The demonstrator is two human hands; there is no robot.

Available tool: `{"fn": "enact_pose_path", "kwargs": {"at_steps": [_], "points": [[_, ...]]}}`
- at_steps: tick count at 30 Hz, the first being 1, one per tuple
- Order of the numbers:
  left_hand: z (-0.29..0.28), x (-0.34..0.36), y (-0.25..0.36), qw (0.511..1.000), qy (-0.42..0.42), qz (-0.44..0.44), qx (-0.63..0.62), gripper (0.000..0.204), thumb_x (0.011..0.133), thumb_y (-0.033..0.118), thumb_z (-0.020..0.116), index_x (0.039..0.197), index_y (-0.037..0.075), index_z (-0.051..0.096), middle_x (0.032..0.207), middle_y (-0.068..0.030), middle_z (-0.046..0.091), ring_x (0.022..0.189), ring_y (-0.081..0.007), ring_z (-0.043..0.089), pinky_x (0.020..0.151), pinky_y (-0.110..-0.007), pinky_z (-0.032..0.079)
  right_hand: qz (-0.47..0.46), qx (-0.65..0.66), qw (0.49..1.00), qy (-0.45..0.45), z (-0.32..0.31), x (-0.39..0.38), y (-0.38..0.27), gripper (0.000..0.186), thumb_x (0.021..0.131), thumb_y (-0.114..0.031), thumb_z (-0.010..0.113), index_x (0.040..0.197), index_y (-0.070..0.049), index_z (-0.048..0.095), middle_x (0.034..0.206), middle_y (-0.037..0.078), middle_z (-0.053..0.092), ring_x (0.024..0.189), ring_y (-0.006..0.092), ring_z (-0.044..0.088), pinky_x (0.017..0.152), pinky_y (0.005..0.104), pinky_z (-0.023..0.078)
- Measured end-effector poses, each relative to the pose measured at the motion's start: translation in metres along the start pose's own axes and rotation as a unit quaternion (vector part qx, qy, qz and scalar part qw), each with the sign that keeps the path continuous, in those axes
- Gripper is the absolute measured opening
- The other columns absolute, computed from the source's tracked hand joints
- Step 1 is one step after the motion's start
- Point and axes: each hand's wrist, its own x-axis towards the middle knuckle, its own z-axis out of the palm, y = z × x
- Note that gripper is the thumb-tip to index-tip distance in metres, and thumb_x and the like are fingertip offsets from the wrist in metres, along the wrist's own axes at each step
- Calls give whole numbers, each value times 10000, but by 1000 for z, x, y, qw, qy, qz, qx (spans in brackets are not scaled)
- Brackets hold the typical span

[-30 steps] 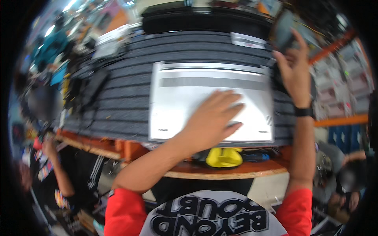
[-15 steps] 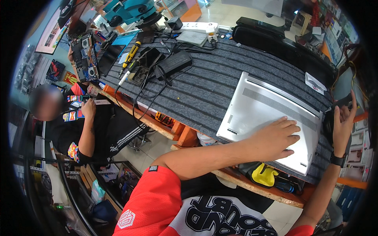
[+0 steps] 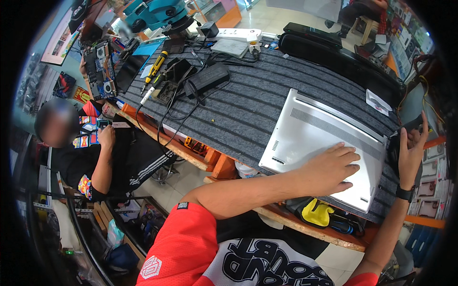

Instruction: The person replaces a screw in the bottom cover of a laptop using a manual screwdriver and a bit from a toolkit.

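Observation:
A silver laptop [image 3: 312,136] lies upside down on the grey striped mat, its vented underside facing up. My left hand [image 3: 331,169] rests flat on that underside, fingers spread, near the edge closest to me. Beyond the laptop's right side, my right hand [image 3: 413,155] is raised, with a dark band on its wrist. Its thumb and a long finger stand apart beside a black object [image 3: 394,150] at the mat's right edge. Part of that hand's fingers is hard to make out against the dark background.
Left on the mat lie a black power adapter [image 3: 207,78] with cables and a yellow screwdriver [image 3: 156,66]. A white power strip [image 3: 238,33] and a long black case [image 3: 334,55] line the back. At left, another person [image 3: 102,138] sits near a bare circuit board [image 3: 99,69].
The view has shifted slightly, and more of a seated person shows at the far top right. My left hand stays on the laptop; my right hand's fingers have shifted a little.

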Motion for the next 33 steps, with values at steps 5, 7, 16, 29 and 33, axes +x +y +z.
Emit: {"fn": "enact_pose_path", "kwargs": {"at_steps": [5,7,16,29,33], "points": [[-1,1,0,1000,-4,-4,2,449,939,298,673,1275,2,645,1420,-169,538,1423,-337,418,1228,-494,292,11,12,999,-35,-5,1,1,682,1017,-85,644,1600,-174,302,871,27,593,813,85,572,797,231,488],[0,1,0,1000,-8,-7,2,452,941,301,672,1281,3,643,1425,-168,537,1426,-336,415,1230,-493,290,-9,6,1000,-15,-2,1,-3,685,1016,-79,643,1602,-176,301,866,26,584,805,81,565,790,228,486],[-2,0,1,1000,-5,-4,1,446,946,302,677,1276,3,651,1416,-170,553,1416,-336,430,1213,-491,313,30,-21,999,-33,-4,1,-6,680,1026,-76,609,1607,-181,273,980,77,666,859,96,614,796,238,493],[-12,10,6,998,-43,-21,27,428,952,292,694,1301,46,660,1428,-142,565,1394,-311,480,1194,-486,348,-14,40,999,9,-1,2,-13,755,938,-64,704,1576,-182,318,958,175,711,862,246,746,769,344,605],[-13,9,7,998,-41,-21,32,424,953,287,694,1299,45,661,1421,-140,570,1390,-317,483,1194,-481,348,20,-34,999,-8,-2,2,-20,741,951,-32,653,1581,-178,290,1013,208,723,915,268,761,795,355,615]]}}
